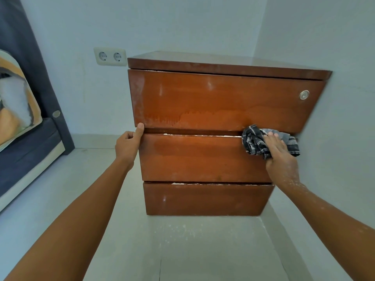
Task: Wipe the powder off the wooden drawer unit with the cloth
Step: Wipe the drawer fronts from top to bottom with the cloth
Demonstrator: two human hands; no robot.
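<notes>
The right hand [281, 151], grip closed around the bunched cloth [253, 140], presses it at 3 o'clock on the drawer unit [203, 159]; the left hand [126, 146] clasps the edge at 9 o'clock. Powder [203, 118] lies along the top drawer's lower band and in the gaps, so much wiping seems left.

Bedroom — bed [30, 151], pillow [16, 94], drawer unit [203, 159]

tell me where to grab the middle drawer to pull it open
Probably the top edge of the middle drawer, fingers hooked from above into the dark gap under the top drawer. Its front is flat with no knob, so that lip is the only hold.
</notes>
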